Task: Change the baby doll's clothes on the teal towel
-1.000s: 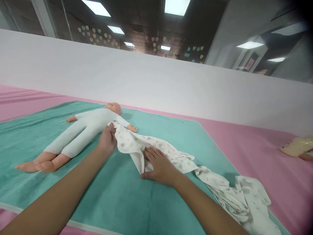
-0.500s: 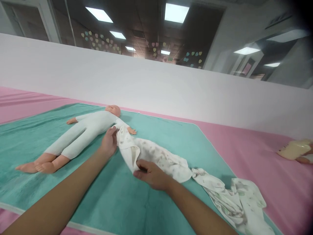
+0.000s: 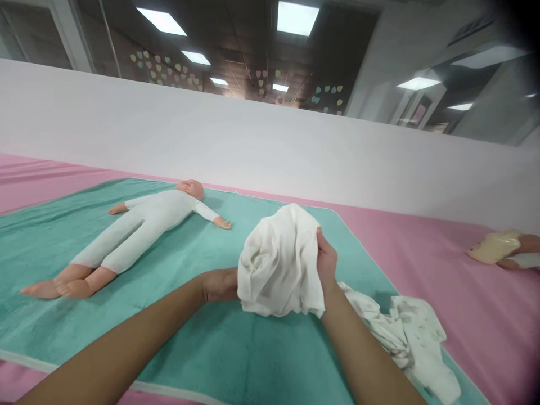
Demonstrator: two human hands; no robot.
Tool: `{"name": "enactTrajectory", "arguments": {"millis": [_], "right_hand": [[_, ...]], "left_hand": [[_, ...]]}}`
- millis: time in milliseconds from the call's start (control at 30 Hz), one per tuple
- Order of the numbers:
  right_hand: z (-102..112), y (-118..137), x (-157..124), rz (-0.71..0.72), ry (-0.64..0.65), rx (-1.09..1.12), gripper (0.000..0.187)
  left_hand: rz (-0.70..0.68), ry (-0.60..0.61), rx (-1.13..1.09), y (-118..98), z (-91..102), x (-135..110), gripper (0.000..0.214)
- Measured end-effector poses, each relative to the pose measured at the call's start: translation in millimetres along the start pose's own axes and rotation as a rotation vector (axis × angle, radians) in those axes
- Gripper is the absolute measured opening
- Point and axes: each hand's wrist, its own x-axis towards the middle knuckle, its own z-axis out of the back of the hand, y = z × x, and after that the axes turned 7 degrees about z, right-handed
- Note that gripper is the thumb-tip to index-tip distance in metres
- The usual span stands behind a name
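A white baby garment (image 3: 280, 264) is bunched up between my hands above the green towel (image 3: 211, 343), its plain inner side facing me. At its left edge is my left hand (image 3: 222, 284), the fingers hidden by the cloth. My right hand (image 3: 327, 260) is closed on the upper right edge, thumb showing. To the left, a baby doll (image 3: 158, 216) in a white bodysuit lies on its back with arms spread. Near my right forearm lies another crumpled white garment (image 3: 415, 337) with a pale print.
The towel lies over a pink sheet (image 3: 405, 242). Behind it runs a white wall (image 3: 253, 143) with dark glass or mirror above. A beige shiny object (image 3: 495, 247) sits at the far right, beside what looks like part of another doll.
The baby garment has been gathered from a stretched-out sleeve shape into a raised bunch, its printed side turned away. Both hands have moved right, and my right hand has risen.
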Motion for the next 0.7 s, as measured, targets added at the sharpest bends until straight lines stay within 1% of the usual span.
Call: {"name": "enactTrajectory", "arguments": {"millis": [67,100,167,200,267,333,367,400,467,533,567,633,700], "right_hand": [[7.2,6.2,6.2,0.031,-0.024,0.018,0.038],[11.2,9.6,9.5,0.042,-0.041,0.025,0.037],[20.7,15.4,16.9,0.075,-0.092,0.034,0.032],[26.1,17.7,20.8,0.098,-0.121,0.037,0.027],[37.2,21.0,28.1,0.158,-0.183,0.051,0.018],[46.1,23.5,33.1,0.179,-0.210,0.093,0.015],[48.8,24.5,34.3,0.182,-0.198,0.131,0.013],[50.2,25.4,34.6,0.191,-0.166,0.180,0.012],[49.7,26.1,32.8,0.216,-0.062,0.282,0.012],[47.8,24.3,30.2,0.200,0.028,0.339,0.016],[47.6,22.0,29.3,0.156,0.054,0.342,0.017],[50.1,13.8,29.5,0.046,0.064,0.298,0.017],[56.6,1.1,32.3,-0.045,0.036,0.182,0.017]], "left_hand": [[0.032,0.126,0.000,-3.9,-5.3,-2.1,0.067],[0.058,0.158,0.002,-5.8,-7.5,-2.9,0.069],[0.110,0.149,0.007,-8.5,-10.8,-2.7,0.065],[0.127,0.114,-0.010,-9.3,-11.3,-1.7,0.060],[0.106,-0.028,-0.101,-11.0,-8.6,-0.1,0.047],[0.019,-0.208,-0.235,-15.0,0.2,-2.3,0.035],[-0.042,-0.303,-0.302,-18.5,6.5,-5.8,0.031],[-0.115,-0.401,-0.363,-22.8,13.6,-10.9,0.028],[-0.252,-0.587,-0.464,-32.9,28.1,-24.5,0.023],[-0.315,-0.730,-0.524,-41.9,40.2,-38.4,0.026],[-0.318,-0.784,-0.537,-44.8,44.5,-43.8,0.028],[-0.274,-0.843,-0.540,-46.4,49.6,-49.9,0.033],[-0.198,-0.831,-0.535,-44.0,49.7,-50.3,0.031]]}}
